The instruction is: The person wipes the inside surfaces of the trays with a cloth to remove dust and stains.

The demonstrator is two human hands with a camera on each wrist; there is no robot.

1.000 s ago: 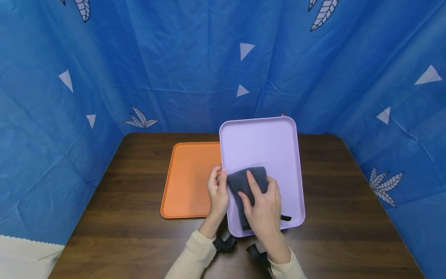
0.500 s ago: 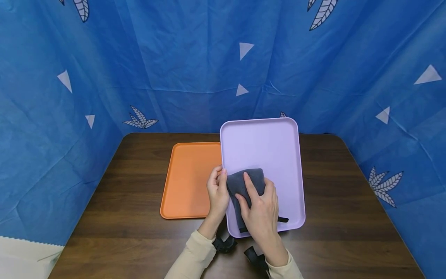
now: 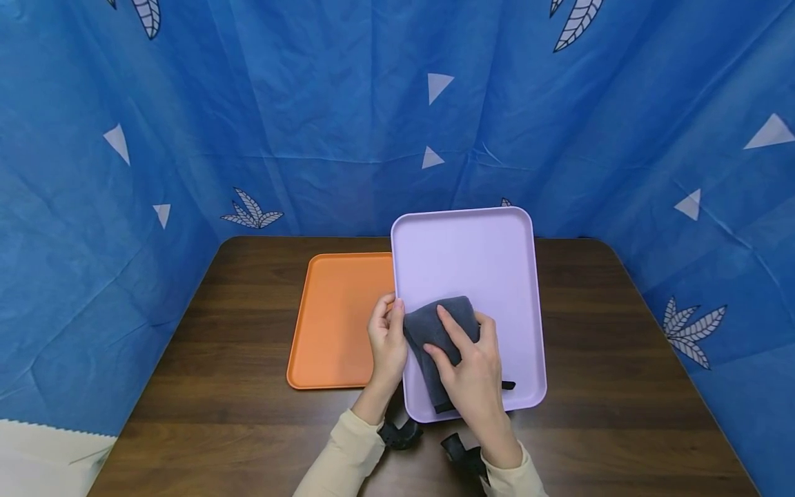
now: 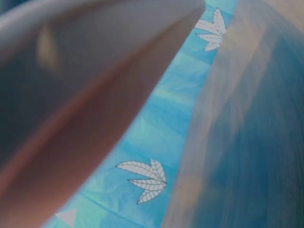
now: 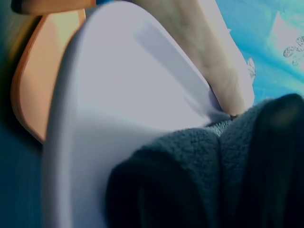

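A lilac tray (image 3: 472, 255) is tilted up, its far end covering part of the blue cloth backdrop in the head view. My left hand (image 3: 386, 338) grips its left rim, thumb on the near side. A folded dark grey cloth (image 3: 425, 324) lies against the tray's lower half. My right hand (image 3: 473, 369) holds this cloth to the tray, thumb and index finger apart on top of it. The right wrist view has the fuzzy cloth (image 5: 185, 147) close up against the tray (image 5: 118, 80), with the left hand (image 5: 199, 42) at the tray's edge. Blur fills much of the left wrist view.
An orange tray (image 3: 341, 317) lies on the dark wooden table (image 3: 596, 359), partly behind the lilac one. A short black strip (image 3: 508, 385) pokes out right of the right hand. Blue patterned fabric (image 3: 310, 103) hangs around the table.
My right hand slid slightly left with the cloth, then back right and a little up. My left hand stays on the rim, and the tray hardly moves.
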